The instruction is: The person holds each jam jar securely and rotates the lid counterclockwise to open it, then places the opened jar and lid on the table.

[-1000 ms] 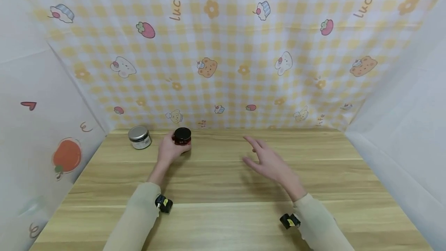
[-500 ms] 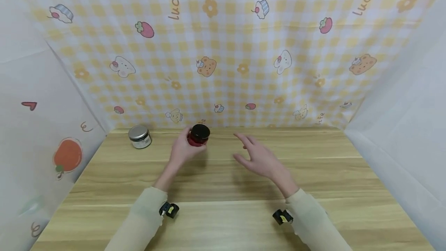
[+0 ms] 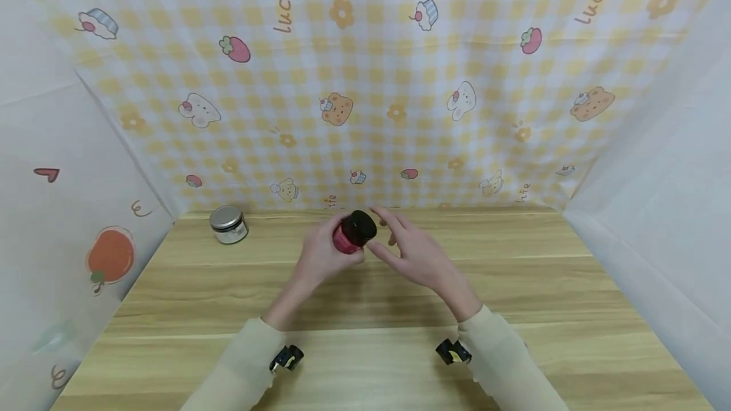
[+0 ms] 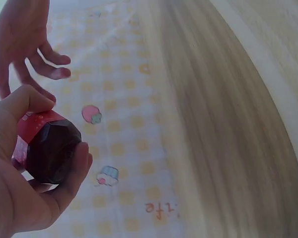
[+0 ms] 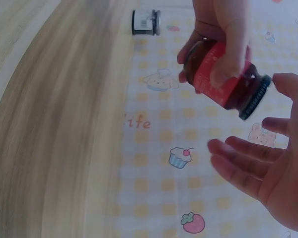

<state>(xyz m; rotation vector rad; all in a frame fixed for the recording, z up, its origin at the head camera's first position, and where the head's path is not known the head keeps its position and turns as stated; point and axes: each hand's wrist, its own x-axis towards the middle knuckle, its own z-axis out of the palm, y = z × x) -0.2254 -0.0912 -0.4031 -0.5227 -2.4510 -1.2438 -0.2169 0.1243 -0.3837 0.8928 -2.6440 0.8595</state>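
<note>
A dark jar with a red label and black lid [image 3: 355, 231] is held above the table by the left hand [image 3: 323, 254], its fingers and thumb round the body. The lid tilts toward the right hand [image 3: 419, 256], whose fingers are spread beside it. In the right wrist view the jar [image 5: 219, 74] lies slanted in the left hand [image 5: 229, 29], with the right hand [image 5: 283, 163] close to the lid. The left wrist view has the jar's faceted dark base [image 4: 53, 151] facing the camera, left hand [image 4: 35, 188] round it, right hand [image 4: 22, 44] beyond.
A short glass jar with a silver lid [image 3: 229, 225] stands at the table's back left. Behind the wooden table [image 3: 365, 309] hangs a yellow checked cloth [image 3: 377, 68]; white sheets rise at both sides.
The left hand has lifted the jar from the back of the table and carried it right, now tilted. The right hand has moved left, close to the lid.
</note>
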